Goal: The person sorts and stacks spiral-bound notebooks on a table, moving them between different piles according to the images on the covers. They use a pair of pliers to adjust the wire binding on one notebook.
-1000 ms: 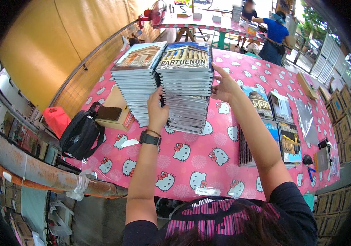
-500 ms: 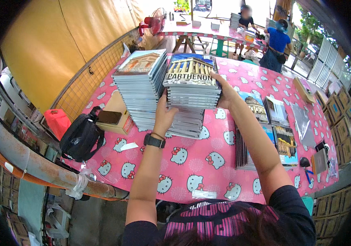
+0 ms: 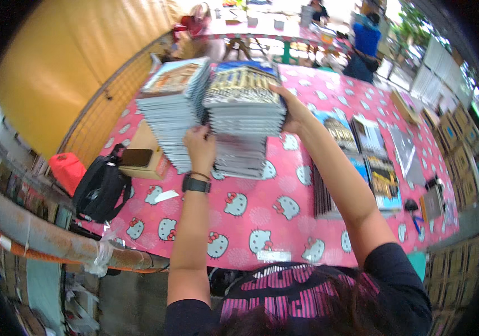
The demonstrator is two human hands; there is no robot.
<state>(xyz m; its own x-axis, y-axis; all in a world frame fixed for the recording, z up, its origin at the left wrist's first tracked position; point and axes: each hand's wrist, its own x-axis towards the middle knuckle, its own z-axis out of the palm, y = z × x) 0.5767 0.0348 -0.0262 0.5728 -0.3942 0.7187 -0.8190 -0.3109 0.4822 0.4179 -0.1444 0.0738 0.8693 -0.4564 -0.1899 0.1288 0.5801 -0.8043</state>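
Note:
A tall stack of spiral-bound notebooks (image 3: 245, 116) with a columned temple on the top cover stands on the pink table, its upper part sitting slightly askew over the lower. My right hand (image 3: 292, 112) grips its right side, thumb along the top edge. At its front left corner my left hand (image 3: 201, 147) is closed, fingers bent against the notebooks; the fingertips are partly hidden and blurred. Close on the left rises a second tall stack of notebooks (image 3: 166, 115) with an orange-toned building on its cover.
Shorter notebook stacks (image 3: 357, 159) lie right of my right forearm. A phone (image 3: 137, 157) rests on a cardboard box (image 3: 152, 166) at left, beside a black bag (image 3: 102, 190). Blue-handled pliers (image 3: 417, 221) lie at far right. Two people are at a table (image 3: 262, 32) beyond.
My left hand has gone from fingers spread against the stack to curled at its front left corner. My right hand still holds the right side. The whole view has shifted slightly.

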